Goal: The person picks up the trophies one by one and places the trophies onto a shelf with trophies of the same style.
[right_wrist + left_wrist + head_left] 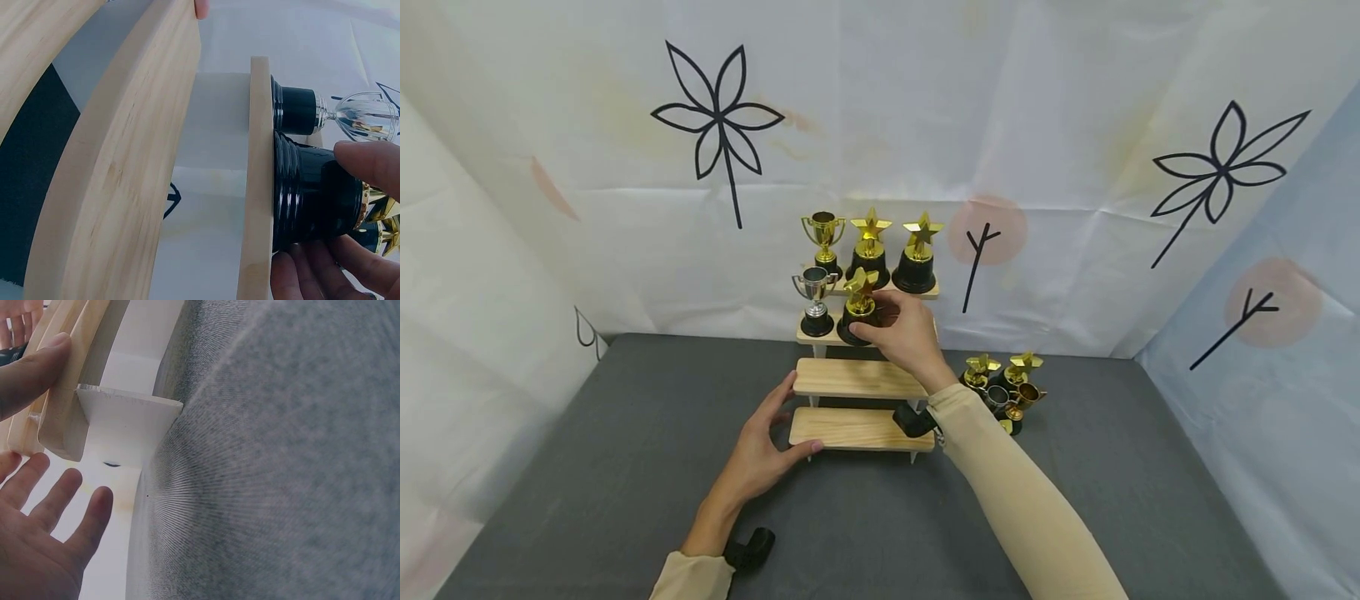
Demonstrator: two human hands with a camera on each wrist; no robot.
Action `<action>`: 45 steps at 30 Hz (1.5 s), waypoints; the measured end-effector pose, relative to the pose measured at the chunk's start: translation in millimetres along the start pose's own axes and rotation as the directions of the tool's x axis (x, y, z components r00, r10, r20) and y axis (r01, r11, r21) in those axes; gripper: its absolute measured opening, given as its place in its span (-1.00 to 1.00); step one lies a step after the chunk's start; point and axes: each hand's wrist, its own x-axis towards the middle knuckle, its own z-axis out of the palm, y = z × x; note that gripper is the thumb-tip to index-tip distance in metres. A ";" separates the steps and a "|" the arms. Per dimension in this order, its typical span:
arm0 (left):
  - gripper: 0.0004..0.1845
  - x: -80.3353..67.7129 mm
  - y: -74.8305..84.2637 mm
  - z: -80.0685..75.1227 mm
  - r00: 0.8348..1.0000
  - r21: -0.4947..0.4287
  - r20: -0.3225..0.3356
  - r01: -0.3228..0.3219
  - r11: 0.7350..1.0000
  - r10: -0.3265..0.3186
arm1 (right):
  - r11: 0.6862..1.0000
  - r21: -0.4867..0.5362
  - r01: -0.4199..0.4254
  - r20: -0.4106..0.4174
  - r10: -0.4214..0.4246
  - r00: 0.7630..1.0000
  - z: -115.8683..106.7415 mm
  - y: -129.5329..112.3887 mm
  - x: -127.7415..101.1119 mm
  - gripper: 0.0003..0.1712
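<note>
Prizes point(915, 271) looked half up.
Right fingers point(370, 164) pinched one star point(861, 287); left fingers point(94, 515) were apart; a bunch point(996, 398) waited right.

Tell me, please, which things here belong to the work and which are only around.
In the work:
star trophy, held by the right hand
wooden stand, touched by the left hand
four other trophies on it
probably, the trophies grouped beside it

Only around:
grey table
printed backdrop
wrist cameras

I can read no text, brand or number on the trophy point(857, 316) I grip, the wooden stand point(857, 379), or the backdrop point(910, 108) behind that stand.
</note>
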 end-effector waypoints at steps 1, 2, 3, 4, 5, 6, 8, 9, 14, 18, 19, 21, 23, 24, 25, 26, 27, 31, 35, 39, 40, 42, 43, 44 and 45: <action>0.16 -0.2 -0.4 0.0 1.000 0.000 0.000 0.000 1.000 0.000 | 1.000 0.003 -0.001 0.001 0.001 1.000 0.2 0.1 -0.2 -0.35; 0.16 -0.4 -0.8 0.0 1.000 0.001 -0.001 0.001 1.000 -0.001 | 1.000 0.003 -0.001 0.002 0.001 1.000 0.3 0.2 -0.3 -0.34; 0.16 -0.4 -1.2 0.0 1.000 0.002 -0.001 0.001 1.000 -0.001 | 1.000 0.003 -0.001 0.002 0.001 1.000 0.5 0.4 -0.4 -0.34; 0.16 -0.6 -1.4 -0.1 1.000 0.004 -0.001 0.000 1.000 0.000 | 1.000 0.003 0.000 0.001 0.000 1.000 0.6 0.6 -0.4 -0.34; 0.16 -0.6 -1.6 -0.1 1.000 0.004 -0.002 -0.001 1.000 0.001 | 1.000 0.002 0.000 0.001 0.000 1.000 0.7 0.8 -0.3 -0.34; 0.16 -0.6 -1.6 -0.2 1.000 0.004 -0.003 -0.001 1.000 0.001 | 1.000 0.002 -0.001 0.001 0.001 1.000 0.7 1.1 -0.3 -0.34; 0.16 -0.7 -1.5 -0.3 1.000 0.005 -0.003 0.001 1.000 -0.001 | 1.000 0.003 -0.006 -0.001 0.006 1.000 0.8 1.8 -0.2 -0.33; 0.16 -0.7 -1.3 -0.4 1.000 0.004 -0.002 0.001 1.000 -0.001 | 1.000 0.006 -0.007 -0.002 0.007 1.000 0.9 2.2 -0.1 -0.33; 0.19 -0.1 -0.6 -1.4 1.000 -0.010 0.013 -0.005 1.000 0.006 | 0.999 0.030 -0.020 -0.034 0.021 0.999 2.1 3.4 -0.3 -0.34; 0.20 0.5 -0.7 -2.0 1.000 -0.023 0.018 -0.011 1.000 0.011 | 0.999 0.030 -0.038 -0.075 0.040 0.996 4.3 1.5 -1.0 -0.37; 0.19 0.6 -1.0 -2.0 1.000 -0.024 0.018 -0.012 1.000 0.013 | 0.999 0.025 -0.043 -0.085 0.045 0.995 4.9 1.1 -1.1 -0.38; 0.19 0.7 -1.7 -1.9 1.000 -0.025 0.018 -0.016 1.000 0.017 | 0.999 0.018 -0.051 -0.102 0.053 0.993 6.2 0.6 -1.1 -0.39; 0.19 0.6 -2.5 -1.7 1.000 -0.022 0.015 -0.023 1.000 0.023 | 0.998 0.014 -0.056 -0.115 0.057 0.992 7.3 1.1 -1.1 -0.40; 0.19 0.5 -2.8 -1.5 1.000 -0.021 0.015 -0.023 1.000 0.023 | 0.998 0.014 -0.057 -0.120 0.058 0.991 7.5 1.5 -1.1 -0.40; 0.19 0.4 -3.1 -1.3 1.000 -0.020 0.014 -0.022 1.000 0.022 | 0.998 0.012 -0.056 -0.125 0.057 0.991 7.8 2.2 -1.2 -0.40; 0.18 0.2 -3.5 -1.1 1.000 -0.019 0.013 -0.021 1.000 0.021 | 0.998 0.012 -0.055 -0.127 0.056 0.990 7.9 2.6 -1.2 -0.39; 0.18 0.1 -3.7 -1.0 1.000 -0.018 0.013 -0.021 1.000 0.021 | 0.999 0.010 -0.054 -0.127 0.054 0.990 7.9 3.2 -1.4 -0.39; 0.16 -1.0 -4.2 -0.7 1.000 -0.020 0.012 -0.010 1.000 0.010 | 0.999 0.005 -0.047 -0.104 0.047 0.993 7.1 5.3 -2.0 -0.35; 0.16 -1.4 -3.8 -0.6 1.000 -0.017 0.010 -0.014 1.000 0.015 | 0.999 0.012 -0.044 -0.074 0.044 0.996 6.1 6.4 -1.9 -0.33; 0.15 -1.0 -3.6 -0.2 1.000 -0.014 0.006 -0.019 1.000 0.019 | 0.999 0.022 -0.040 -0.079 0.042 0.996 5.2 5.8 -2.2 -0.34; 0.16 -0.9 -3.4 -0.1 1.000 -0.014 0.005 -0.019 1.000 0.019 | 0.999 0.022 -0.041 -0.084 0.043 0.996 5.1 5.7 -2.3 -0.34; 0.16 -0.7 -3.3 0.2 1.000 -0.011 0.004 -0.020 1.000 0.020 | 0.999 0.023 -0.043 -0.092 0.045 0.995 5.0 5.7 -2.5 -0.34; 0.17 -0.7 -3.1 0.3 1.000 -0.011 0.004 -0.019 1.000 0.019 | 0.999 0.022 -0.045 -0.094 0.047 0.994 4.9 5.8 -2.7 -0.34; 0.17 -0.5 -3.0 0.3 1.000 -0.010 0.004 -0.020 1.000 0.020 | 0.999 0.022 -0.046 -0.096 0.047 0.994 4.8 5.9 -2.9 -0.34; 0.18 -0.5 -2.6 0.3 1.000 -0.009 0.006 -0.021 1.000 0.021 | 0.999 0.024 -0.045 -0.097 0.047 0.994 4.7 6.1 -3.0 -0.34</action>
